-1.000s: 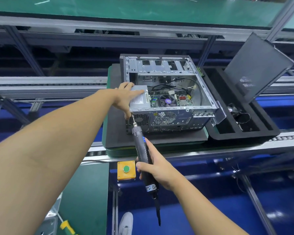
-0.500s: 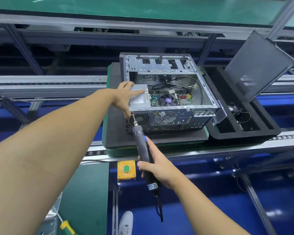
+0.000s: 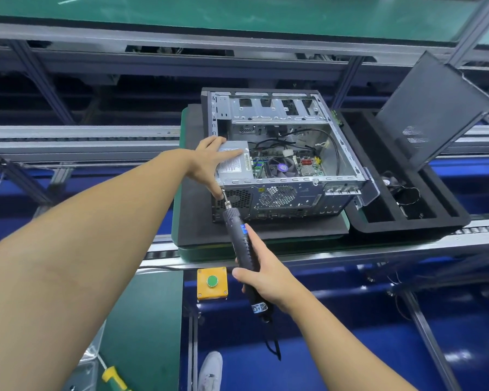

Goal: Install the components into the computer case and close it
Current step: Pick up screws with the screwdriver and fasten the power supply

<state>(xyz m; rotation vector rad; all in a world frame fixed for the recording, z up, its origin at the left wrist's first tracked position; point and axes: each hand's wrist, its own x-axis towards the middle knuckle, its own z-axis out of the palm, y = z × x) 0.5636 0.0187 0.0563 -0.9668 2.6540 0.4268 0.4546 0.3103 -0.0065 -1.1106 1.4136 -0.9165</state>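
Left hand (image 3: 209, 162), fingers straight, presses the power supply (image 3: 235, 168) inside the computer case (image 3: 294, 200); right hand (image 3: 266, 275) grips a screwdriver (image 3: 237, 230) at its near-left corner.

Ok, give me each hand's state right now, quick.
Left hand: open, fingers flat on the power supply.
Right hand: closed around the electric screwdriver.

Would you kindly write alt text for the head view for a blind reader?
The right hand holds an electric screwdriver with its bit at the rear corner of an open computer case, while the left hand rests on the power supply inside. The side panel stands tilted in a foam tray beside it.
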